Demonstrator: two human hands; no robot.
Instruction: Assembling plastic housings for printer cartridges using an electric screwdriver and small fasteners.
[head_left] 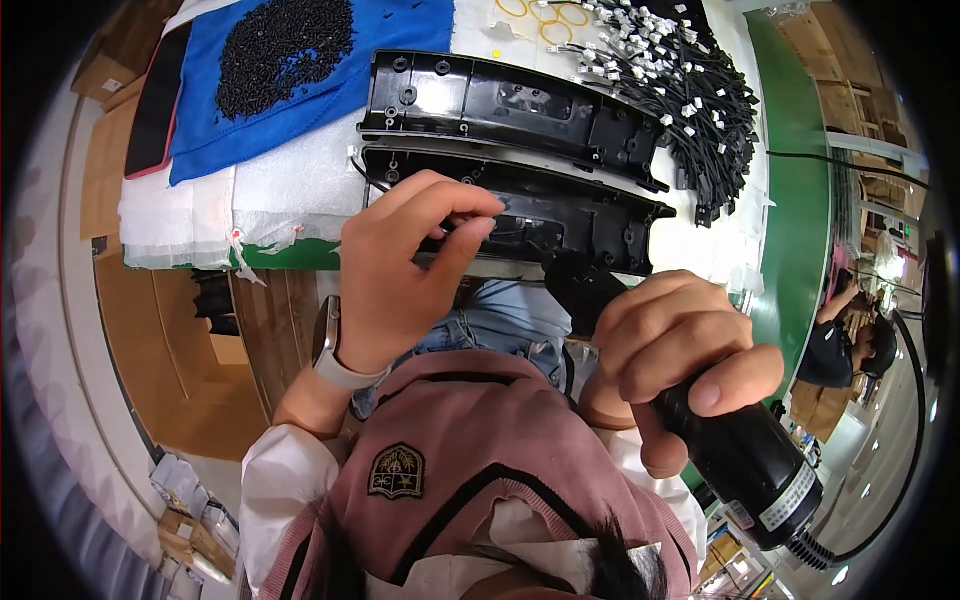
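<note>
My right hand (690, 350) is wrapped round a black corded electric screwdriver (750, 470). The tool's front end points up and left, toward the near edge of the closer black plastic shell (590, 220). Over the left part of that shell is my left hand (400, 260), its thumb and fingers drawn together in a pinch. Whatever is between those fingertips, if anything, is too small or hidden to make out. A thin black cable with a white connector (353, 152) comes out at the shell's left end and passes beneath this hand. A second, similar black shell (520, 100) lies just behind, open side up.
Black screws (285, 50) are heaped on a blue cloth (205, 130) at the far left. Many black cables with white connectors (710, 130) are piled at the far right, near yellow rubber bands (556, 30). Another person (850, 345) is off to the right.
</note>
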